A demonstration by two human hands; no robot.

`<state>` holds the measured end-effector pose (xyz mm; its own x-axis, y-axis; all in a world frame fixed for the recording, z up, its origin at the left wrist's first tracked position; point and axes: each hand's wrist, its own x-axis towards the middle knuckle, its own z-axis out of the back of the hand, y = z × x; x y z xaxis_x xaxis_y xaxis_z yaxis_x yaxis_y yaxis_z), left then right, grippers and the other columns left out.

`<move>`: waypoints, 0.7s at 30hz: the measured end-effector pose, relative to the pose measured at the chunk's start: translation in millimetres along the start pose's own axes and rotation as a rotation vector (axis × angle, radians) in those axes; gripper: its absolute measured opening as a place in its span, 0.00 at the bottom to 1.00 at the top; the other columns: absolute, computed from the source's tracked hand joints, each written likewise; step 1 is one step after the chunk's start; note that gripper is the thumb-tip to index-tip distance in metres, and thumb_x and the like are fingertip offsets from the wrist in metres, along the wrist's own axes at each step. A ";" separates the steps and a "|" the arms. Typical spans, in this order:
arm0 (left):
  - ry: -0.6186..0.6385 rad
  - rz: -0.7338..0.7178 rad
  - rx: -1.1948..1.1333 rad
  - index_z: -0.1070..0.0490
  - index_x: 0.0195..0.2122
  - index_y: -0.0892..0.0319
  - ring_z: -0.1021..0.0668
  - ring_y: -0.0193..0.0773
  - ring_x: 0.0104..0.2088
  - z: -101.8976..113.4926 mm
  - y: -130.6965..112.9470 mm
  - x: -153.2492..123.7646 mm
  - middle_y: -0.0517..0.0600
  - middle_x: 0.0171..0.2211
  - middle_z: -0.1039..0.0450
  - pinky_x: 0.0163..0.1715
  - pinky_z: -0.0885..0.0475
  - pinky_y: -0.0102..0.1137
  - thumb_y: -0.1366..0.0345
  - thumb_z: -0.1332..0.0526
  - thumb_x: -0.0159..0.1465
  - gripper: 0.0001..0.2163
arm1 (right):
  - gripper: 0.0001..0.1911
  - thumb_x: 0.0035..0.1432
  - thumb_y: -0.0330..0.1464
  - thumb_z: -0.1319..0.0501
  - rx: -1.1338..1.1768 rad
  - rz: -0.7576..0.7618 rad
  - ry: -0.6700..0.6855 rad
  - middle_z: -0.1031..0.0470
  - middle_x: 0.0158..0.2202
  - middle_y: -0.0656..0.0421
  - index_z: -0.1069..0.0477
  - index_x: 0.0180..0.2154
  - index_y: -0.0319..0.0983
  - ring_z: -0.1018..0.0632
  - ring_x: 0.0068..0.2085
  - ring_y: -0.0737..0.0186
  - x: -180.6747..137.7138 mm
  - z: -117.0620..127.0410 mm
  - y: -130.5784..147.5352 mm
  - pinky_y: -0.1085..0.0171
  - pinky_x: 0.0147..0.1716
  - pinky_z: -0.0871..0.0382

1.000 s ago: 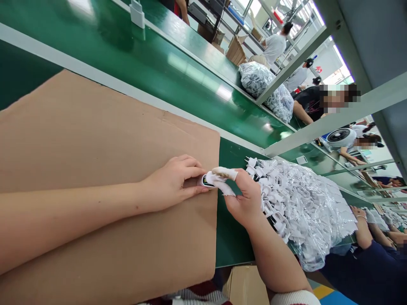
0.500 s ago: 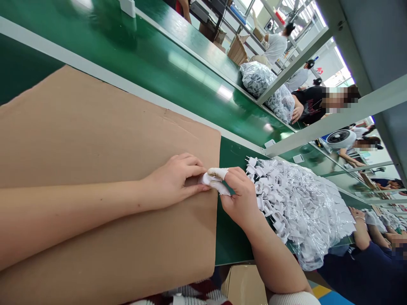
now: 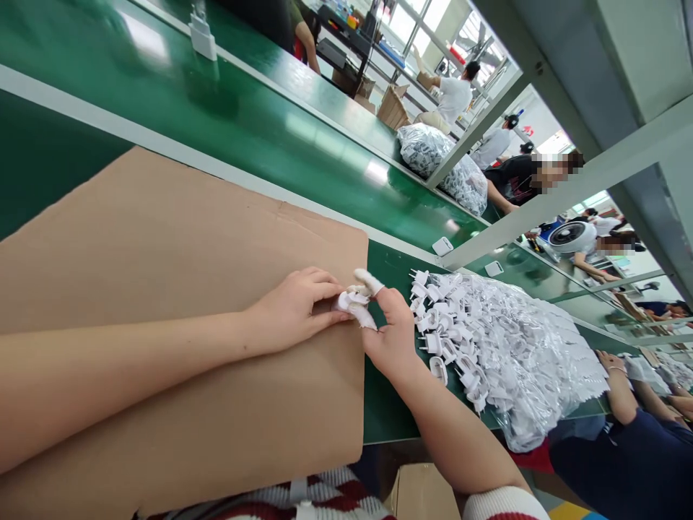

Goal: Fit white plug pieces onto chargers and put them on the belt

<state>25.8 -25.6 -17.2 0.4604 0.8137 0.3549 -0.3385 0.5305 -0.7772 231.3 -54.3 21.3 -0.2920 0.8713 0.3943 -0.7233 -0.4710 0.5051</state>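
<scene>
A small white plastic plug piece sits between my two hands above the right edge of the brown cardboard sheet. My left hand is closed, pinching its left end with thumb and fingers. My right hand grips the other side; its thumb and a finger wear white coverings. That covered finger is raised off the piece, while the thumb stays against it. The fingers partly hide the piece, so its exact shape is unclear. Right of my right hand lies a heap of white two-pin plug pieces.
A clear plastic bag spreads over the heap. Beyond a pale rail runs a green conveyor surface with a white charger near the frame post. A cardboard box stands below the table edge. Co-workers sit at right and across.
The covered finger of my right hand has lifted from the plug piece, opening a gap above the thumb. The camera view has shifted slightly. My left hand keeps its pinch.
</scene>
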 end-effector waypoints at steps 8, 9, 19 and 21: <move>0.031 0.011 -0.178 0.20 0.46 0.54 0.21 0.47 0.47 19.6 -8.7 2.0 0.53 0.46 0.21 0.48 0.24 0.38 0.55 0.38 0.66 0.13 | 0.13 0.59 0.31 0.33 0.245 -0.034 0.027 0.25 0.39 0.58 0.23 0.47 0.43 0.23 0.41 0.58 1.6 -1.1 1.5 0.60 0.41 0.25; 0.049 0.023 -0.212 0.21 0.46 0.54 0.21 0.46 0.47 21.5 -9.6 2.1 0.53 0.47 0.21 0.48 0.24 0.37 0.55 0.40 0.67 0.14 | 0.12 0.59 0.31 0.33 0.204 -0.011 0.012 0.26 0.38 0.58 0.22 0.46 0.43 0.24 0.40 0.58 1.1 0.0 2.1 0.60 0.39 0.26; 0.013 0.169 -0.338 0.22 0.41 0.55 0.20 0.43 0.44 19.8 -9.9 5.5 0.50 0.43 0.20 0.46 0.23 0.34 0.54 0.48 0.73 0.16 | 0.16 0.65 0.29 0.36 0.077 0.179 -0.014 0.23 0.41 0.54 0.23 0.54 0.45 0.20 0.43 0.56 -5.5 -3.2 -1.5 0.58 0.42 0.22; -0.008 0.195 -0.338 0.22 0.41 0.55 0.20 0.43 0.43 20.1 -9.3 5.0 0.49 0.42 0.20 0.46 0.23 0.35 0.54 0.48 0.72 0.16 | 0.16 0.65 0.29 0.36 0.072 0.184 -0.016 0.22 0.41 0.54 0.23 0.54 0.45 0.20 0.43 0.57 -4.7 -2.8 -2.0 0.58 0.41 0.21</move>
<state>14.7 -21.7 2.3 0.4074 0.8941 0.1861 -0.1293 0.2582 -0.9574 232.3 -57.1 16.3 -0.4048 0.7674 0.4972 -0.6115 -0.6315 0.4768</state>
